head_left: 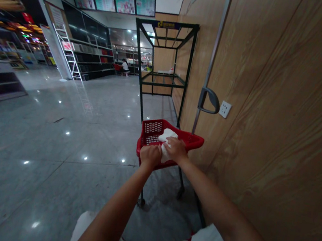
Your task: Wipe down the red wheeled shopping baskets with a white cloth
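A red plastic shopping cart basket [152, 127] stands on thin dark legs with casters, in the lower middle of the head view. My left hand [151, 154] is closed over its near rim, fingers wrapped round it. Beside it, my right hand [176, 149] is closed on a white cloth [168, 135], which drapes over the rim and partly into the basket. The two hands are close together. My right fingers cover part of the cloth.
A dark metal rack frame [163, 84] stands beyond the cart against the wood-panelled wall [258, 112]. On the wall are a grey handle [210, 101] and a socket [225, 109]. A white ladder [71, 56] leans by shelves at left; a person [124, 66] sits far back.
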Motion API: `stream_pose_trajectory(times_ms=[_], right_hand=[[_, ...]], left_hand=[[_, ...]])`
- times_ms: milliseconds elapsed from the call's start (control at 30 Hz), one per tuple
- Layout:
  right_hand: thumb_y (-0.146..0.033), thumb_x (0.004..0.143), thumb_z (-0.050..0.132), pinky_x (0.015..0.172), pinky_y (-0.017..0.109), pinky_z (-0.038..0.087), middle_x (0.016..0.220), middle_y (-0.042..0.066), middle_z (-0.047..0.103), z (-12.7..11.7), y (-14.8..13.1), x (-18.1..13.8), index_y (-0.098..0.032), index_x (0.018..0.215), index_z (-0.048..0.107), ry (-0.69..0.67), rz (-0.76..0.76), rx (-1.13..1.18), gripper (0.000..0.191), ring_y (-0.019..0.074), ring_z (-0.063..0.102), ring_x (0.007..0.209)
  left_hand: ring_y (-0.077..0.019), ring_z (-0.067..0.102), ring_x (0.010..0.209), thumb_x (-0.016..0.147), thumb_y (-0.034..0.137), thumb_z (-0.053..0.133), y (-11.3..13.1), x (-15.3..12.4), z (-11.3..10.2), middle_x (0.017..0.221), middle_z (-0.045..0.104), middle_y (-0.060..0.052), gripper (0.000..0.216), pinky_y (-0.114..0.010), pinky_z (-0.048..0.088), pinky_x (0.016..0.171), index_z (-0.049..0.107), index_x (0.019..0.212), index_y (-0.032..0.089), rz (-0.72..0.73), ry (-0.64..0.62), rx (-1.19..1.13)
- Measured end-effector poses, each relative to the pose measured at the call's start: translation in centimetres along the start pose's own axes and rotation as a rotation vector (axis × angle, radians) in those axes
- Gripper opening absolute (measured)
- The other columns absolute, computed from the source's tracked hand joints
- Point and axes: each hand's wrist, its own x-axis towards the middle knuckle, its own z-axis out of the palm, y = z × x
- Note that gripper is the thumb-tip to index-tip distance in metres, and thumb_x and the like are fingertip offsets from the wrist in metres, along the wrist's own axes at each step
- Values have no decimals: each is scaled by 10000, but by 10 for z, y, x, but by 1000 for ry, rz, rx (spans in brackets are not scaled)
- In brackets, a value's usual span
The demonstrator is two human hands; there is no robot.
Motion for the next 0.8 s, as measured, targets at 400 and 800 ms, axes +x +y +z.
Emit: stream_pose_trajectory(times_ms=[400,800], right_hand=[[-199,884,451,867,250,393,1053,100,668,-15,19,-3,-123,962,665,10,198,-106,240,176,591,994],[-296,888,500,827,255,411,975,84,694,-31,57,-1,-148,887,678,-22,246,-70,231,177,612,932]], left_hand=[[-271,667,808,935,284,234,24,-5,2,826,706,-159,526,-377,449,722,728,862,117,-68,-8,-45],[-265,666,794,937,320,255,29,-15,-6,836,704,-160,506,-358,455,704,715,868,123,-56,-34,-74]])
